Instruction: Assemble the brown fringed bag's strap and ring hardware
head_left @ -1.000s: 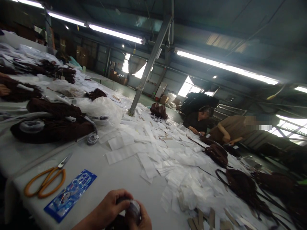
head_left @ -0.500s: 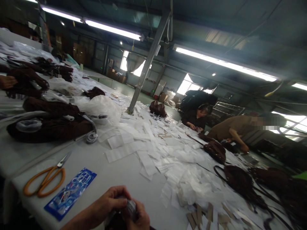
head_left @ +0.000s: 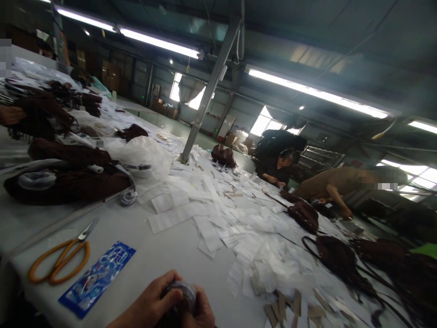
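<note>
Now your left hand (head_left: 160, 294) and right hand (head_left: 202, 307) are pinching a shiny grey bundle (head_left: 187, 289) between them, by the near side of the worktop (head_left: 136, 246); you're seemingly working midway, bundle not yet released, what's remaining not showing, while scissors (head_left: 61, 259) are lying leftward.

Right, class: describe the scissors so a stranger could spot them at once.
On the white table, left of the left hand, lies a blue packet. The scissors are just left of it. Being orange-handled, they stand apart from the flat packet.
</note>
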Motion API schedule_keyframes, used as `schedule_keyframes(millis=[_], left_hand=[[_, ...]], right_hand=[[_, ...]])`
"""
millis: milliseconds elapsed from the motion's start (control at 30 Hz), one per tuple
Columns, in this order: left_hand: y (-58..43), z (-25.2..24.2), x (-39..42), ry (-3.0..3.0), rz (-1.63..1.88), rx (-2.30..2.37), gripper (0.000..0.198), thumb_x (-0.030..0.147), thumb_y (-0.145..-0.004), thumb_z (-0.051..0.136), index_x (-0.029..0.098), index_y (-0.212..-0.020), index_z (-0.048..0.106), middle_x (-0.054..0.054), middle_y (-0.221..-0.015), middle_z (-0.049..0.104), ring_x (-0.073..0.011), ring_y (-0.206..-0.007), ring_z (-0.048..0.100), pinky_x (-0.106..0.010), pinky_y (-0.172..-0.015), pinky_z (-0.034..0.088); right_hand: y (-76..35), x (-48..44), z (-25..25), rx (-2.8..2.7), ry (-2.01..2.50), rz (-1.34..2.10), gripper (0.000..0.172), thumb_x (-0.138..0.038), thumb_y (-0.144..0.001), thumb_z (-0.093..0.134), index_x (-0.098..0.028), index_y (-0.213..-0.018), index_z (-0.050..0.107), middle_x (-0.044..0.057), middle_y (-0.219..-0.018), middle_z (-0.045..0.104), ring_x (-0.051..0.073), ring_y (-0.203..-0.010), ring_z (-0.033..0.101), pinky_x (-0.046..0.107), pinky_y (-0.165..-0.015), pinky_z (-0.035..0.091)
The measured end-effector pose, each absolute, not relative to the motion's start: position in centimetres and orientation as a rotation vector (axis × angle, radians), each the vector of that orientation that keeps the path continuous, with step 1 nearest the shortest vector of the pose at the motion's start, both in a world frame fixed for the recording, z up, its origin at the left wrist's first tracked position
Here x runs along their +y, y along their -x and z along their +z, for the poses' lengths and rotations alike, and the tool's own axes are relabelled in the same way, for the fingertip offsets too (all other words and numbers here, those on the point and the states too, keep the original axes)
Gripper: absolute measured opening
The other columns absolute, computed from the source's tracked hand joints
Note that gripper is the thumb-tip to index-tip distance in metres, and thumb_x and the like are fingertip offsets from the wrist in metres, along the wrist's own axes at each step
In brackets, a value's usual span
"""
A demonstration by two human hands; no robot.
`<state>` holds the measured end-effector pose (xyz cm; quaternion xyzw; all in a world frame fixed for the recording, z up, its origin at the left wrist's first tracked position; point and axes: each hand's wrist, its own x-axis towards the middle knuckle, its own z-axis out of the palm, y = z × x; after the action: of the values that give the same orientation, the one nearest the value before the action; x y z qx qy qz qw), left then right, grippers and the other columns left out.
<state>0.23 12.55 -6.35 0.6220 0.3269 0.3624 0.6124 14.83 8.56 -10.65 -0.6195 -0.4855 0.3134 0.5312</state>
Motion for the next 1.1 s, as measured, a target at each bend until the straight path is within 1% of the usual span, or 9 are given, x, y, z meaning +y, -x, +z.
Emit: schedule_keyframes(millis=[167,267,367,433,533,633,800,967,1100], left_hand=[[0.3,-6.1,11.9,-1.603,0.835,0.787,0.029,0.048,-0.090,0.046,0.020,-0.095,0.052,-0.002,-0.088,0.058,-0.0185,-0.084,0.054,-0.026,-0.077,0.042],[0.4,-5.6,12.2,-1.577,0.817,0.747,0.027,0.045,-0.091,0.044,0.020,-0.095,0.052,-0.001,-0.084,0.057,-0.0171,-0.079,0.054,-0.025,-0.072,0.043],[0.5,-4.8,12.8,-1.559,0.741,0.758,0.021,0.038,-0.090,0.046,0.018,-0.088,0.053,0.000,-0.081,0.058,-0.0162,-0.076,0.054,-0.024,-0.068,0.042],[0.5,-4.4,13.4,-1.623,0.651,0.796,0.014,0.031,-0.087,0.049,0.018,-0.084,0.053,0.001,-0.080,0.058,-0.0162,-0.077,0.054,-0.024,-0.069,0.040],[0.4,-4.0,14.3,-1.705,0.516,0.770,0.010,0.025,-0.081,0.053,0.018,-0.085,0.056,0.002,-0.083,0.058,-0.0165,-0.080,0.053,-0.023,-0.070,0.039],[0.3,-3.8,15.1,-1.652,0.420,0.704,0.015,0.028,-0.080,0.054,0.018,-0.089,0.060,0.003,-0.081,0.057,-0.0158,-0.078,0.052,-0.022,-0.066,0.039],[0.3,-3.6,15.7,-1.561,0.336,0.622,0.016,0.028,-0.077,0.056,0.017,-0.086,0.061,0.004,-0.072,0.053,-0.0120,-0.065,0.045,-0.019,-0.053,0.033],[0.2,-4.2,15.8,-1.496,0.302,0.669,0.019,0.033,-0.074,0.059,0.016,-0.081,0.061,0.005,-0.063,0.049,-0.0107,-0.057,0.041,-0.019,-0.048,0.028],[0.3,-5.1,16.0,-1.368,0.338,0.627,0.040,0.053,-0.075,0.062,0.015,-0.087,0.061,0.005,-0.063,0.045,-0.0093,-0.055,0.035,-0.019,-0.046,0.026]], right_hand=[[-15.0,9.1,-10.1,-1.201,1.361,0.804,0.029,-0.051,-0.074,0.065,-0.023,-0.074,0.058,-0.001,-0.060,0.060,0.019,-0.061,0.059,0.025,-0.052,0.050],[-15.1,9.0,-10.1,-1.174,1.317,0.884,0.030,-0.049,-0.073,0.067,-0.022,-0.085,0.060,0.001,-0.071,0.064,0.019,-0.067,0.062,0.026,-0.057,0.052],[-15.7,8.9,-9.3,-1.169,1.254,1.005,0.061,-0.041,-0.067,0.073,-0.023,-0.121,0.051,0.004,-0.095,0.065,0.020,-0.078,0.065,0.028,-0.065,0.054],[-16.5,9.1,-8.1,-1.336,1.259,1.006,0.073,-0.031,-0.059,0.077,-0.026,-0.127,0.049,0.003,-0.101,0.065,0.022,-0.084,0.065,0.030,-0.072,0.053],[-17.7,9.6,-5.9,-1.743,1.342,0.763,0.048,-0.022,-0.058,0.076,-0.028,-0.105,0.066,0.001,-0.092,0.069,0.023,-0.085,0.063,0.037,-0.087,0.047],[-18.2,10.0,-4.4,-1.848,1.413,0.678,0.024,-0.025,-0.069,0.068,-0.023,-0.093,0.069,0.004,-0.083,0.070,0.022,-0.079,0.063,0.037,-0.081,0.048],[-17.8,9.7,-3.4,-1.644,1.451,1.020,0.050,-0.007,-0.050,0.074,-0.021,-0.098,0.070,0.002,-0.092,0.072,0.023,-0.087,0.065,0.028,-0.078,0.048],[-17.9,9.5,-3.1,-1.589,1.485,1.008,0.030,-0.013,-0.058,0.072,-0.021,-0.087,0.073,-0.002,-0.077,0.072,0.020,-0.077,0.064,0.026,-0.072,0.047],[-18.0,9.8,-3.4,-1.619,1.379,1.018,0.021,-0.017,-0.066,0.067,-0.020,-0.086,0.072,-0.002,-0.076,0.071,0.019,-0.074,0.063,0.025,-0.069,0.047]])
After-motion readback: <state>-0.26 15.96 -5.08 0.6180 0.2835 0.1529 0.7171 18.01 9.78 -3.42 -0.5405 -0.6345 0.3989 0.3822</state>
